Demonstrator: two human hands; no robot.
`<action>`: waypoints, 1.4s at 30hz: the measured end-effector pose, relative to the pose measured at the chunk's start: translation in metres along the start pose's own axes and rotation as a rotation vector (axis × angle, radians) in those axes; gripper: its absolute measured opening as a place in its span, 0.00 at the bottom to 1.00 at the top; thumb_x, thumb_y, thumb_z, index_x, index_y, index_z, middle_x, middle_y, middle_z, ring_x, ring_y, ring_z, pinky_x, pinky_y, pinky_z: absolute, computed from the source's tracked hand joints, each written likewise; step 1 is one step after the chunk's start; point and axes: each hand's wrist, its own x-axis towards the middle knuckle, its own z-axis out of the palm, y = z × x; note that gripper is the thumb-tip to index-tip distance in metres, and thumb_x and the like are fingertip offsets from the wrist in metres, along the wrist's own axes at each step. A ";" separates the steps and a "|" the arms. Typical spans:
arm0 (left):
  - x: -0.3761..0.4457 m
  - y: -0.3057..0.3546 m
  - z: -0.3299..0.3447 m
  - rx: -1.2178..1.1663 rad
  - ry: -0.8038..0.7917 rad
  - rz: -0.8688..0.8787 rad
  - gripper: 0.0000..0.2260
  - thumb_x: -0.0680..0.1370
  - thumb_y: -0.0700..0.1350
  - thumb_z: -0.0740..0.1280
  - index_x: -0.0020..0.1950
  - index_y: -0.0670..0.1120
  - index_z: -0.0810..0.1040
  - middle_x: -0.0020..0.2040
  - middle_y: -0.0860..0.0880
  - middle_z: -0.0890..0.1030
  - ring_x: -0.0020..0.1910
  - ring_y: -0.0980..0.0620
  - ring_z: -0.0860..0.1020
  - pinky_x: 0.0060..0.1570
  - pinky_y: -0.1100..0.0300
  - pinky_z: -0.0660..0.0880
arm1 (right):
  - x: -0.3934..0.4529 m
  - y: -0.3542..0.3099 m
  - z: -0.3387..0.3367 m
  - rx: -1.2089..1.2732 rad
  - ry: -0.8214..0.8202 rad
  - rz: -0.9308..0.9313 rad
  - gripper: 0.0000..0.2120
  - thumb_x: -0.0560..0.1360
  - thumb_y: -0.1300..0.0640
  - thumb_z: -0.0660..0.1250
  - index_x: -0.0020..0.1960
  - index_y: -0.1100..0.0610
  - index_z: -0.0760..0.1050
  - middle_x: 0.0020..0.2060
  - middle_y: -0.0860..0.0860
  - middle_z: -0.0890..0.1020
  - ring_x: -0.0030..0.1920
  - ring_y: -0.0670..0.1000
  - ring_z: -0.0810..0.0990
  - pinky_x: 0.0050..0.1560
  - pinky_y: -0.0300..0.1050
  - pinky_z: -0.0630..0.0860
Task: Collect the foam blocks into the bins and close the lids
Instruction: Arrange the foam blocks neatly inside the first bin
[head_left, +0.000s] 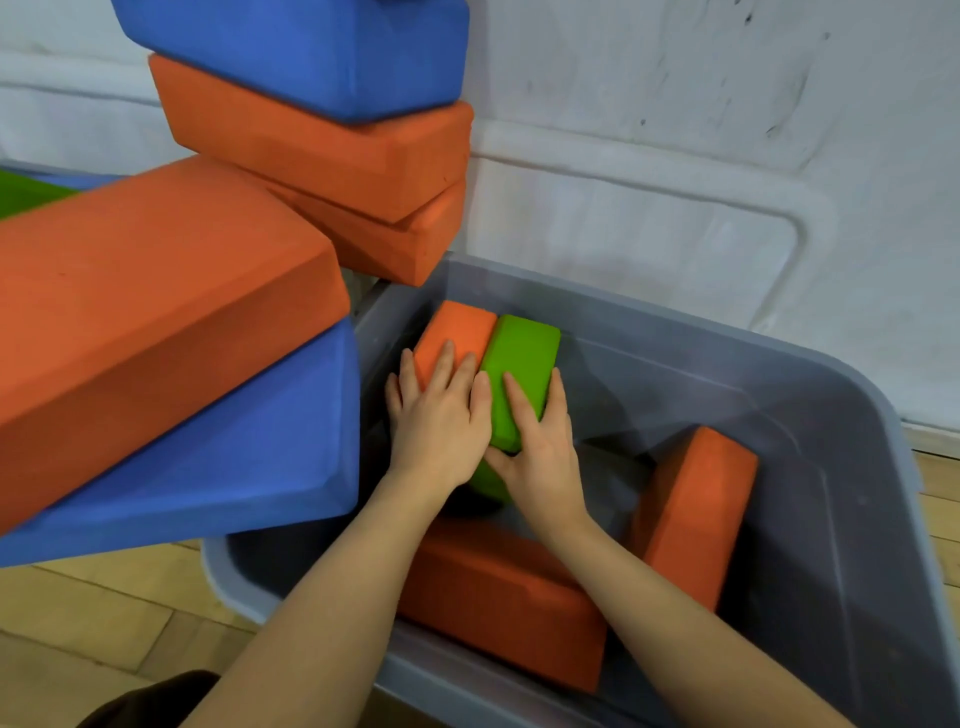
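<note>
While reaching down into grey bin (852, 431) by white wall (675, 104), both hands on blocks at far left corner. Left hand (441, 415) flat, fingers straight and spread, pressing on orange block (457, 332) and touching edge of green block (522, 364) just beside it. Right hand (540, 441) wrapped round near end of green block, fingers over top, thumb under end. Two more orange blocks inside bin: flat orange block (498, 597) along near wall between forearms, tilted orange block (696, 514) leaning at right. Stack of blue and orange blocks (260, 260) looming close at left, outside bin, above wooden floor (93, 613). No lid in view.
</note>
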 end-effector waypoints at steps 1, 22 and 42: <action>0.001 -0.001 0.000 0.005 0.000 -0.011 0.22 0.82 0.54 0.47 0.75 0.53 0.59 0.77 0.53 0.52 0.75 0.43 0.43 0.72 0.44 0.41 | -0.001 0.003 0.001 0.035 -0.001 -0.037 0.39 0.68 0.53 0.74 0.74 0.53 0.59 0.74 0.64 0.52 0.72 0.64 0.60 0.64 0.55 0.68; -0.073 -0.001 -0.016 0.296 -0.472 0.590 0.24 0.79 0.54 0.57 0.75 0.52 0.59 0.77 0.49 0.54 0.75 0.48 0.49 0.69 0.51 0.49 | -0.098 0.010 -0.098 -0.491 -0.784 0.093 0.38 0.67 0.34 0.67 0.73 0.43 0.60 0.68 0.45 0.69 0.70 0.48 0.65 0.72 0.57 0.44; -0.062 -0.007 0.004 0.344 -0.349 0.795 0.37 0.75 0.59 0.64 0.77 0.51 0.48 0.71 0.48 0.63 0.65 0.44 0.66 0.60 0.52 0.63 | -0.097 0.002 -0.110 -0.173 -0.330 0.205 0.44 0.65 0.54 0.78 0.74 0.56 0.59 0.69 0.53 0.67 0.70 0.52 0.66 0.70 0.52 0.61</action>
